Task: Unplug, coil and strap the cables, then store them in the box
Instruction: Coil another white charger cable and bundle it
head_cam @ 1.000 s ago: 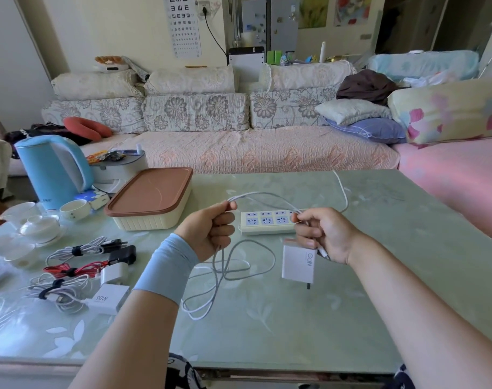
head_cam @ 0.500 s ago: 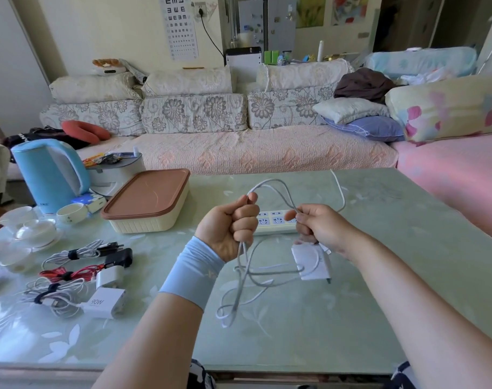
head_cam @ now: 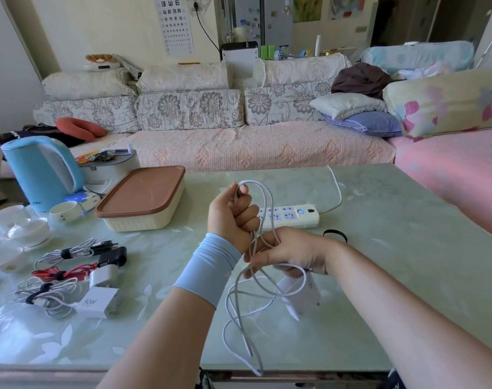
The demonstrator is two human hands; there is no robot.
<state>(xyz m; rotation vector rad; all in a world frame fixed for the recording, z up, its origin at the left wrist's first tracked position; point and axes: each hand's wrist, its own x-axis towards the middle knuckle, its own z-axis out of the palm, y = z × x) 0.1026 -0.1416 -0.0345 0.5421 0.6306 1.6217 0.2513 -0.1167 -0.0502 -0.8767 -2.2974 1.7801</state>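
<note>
The left hand (head_cam: 230, 217) is raised above the counter (head_cam: 393, 248) in a closed fist, thumb on top, gripping several turns of the white cable (head_cam: 269, 197). One loop arches out above the fist, and the rest hang from its underside. The right hand (head_cam: 291, 252) sits just below and beside the left, touching its wrist side. Its fingers are curled around the hanging strands where they leave the fist. Under this hand the cable's white charger brick (head_cam: 306, 297) shows, tilted and blurred; whether the fingers also hold it I cannot tell. The loose loops drop between the forearms to the near edge of the counter. Just behind the hands lies a white power strip (head_cam: 295, 216), with a black strap ring (head_cam: 334, 230) near its right end. The cream box (head_cam: 142, 203), its brown lid on, stands to the left of the left hand. Further left lie strapped bundles: a white one (head_cam: 68, 252), a red one (head_cam: 61, 274) and a white one with a 90W charger (head_cam: 99, 301).
</note>
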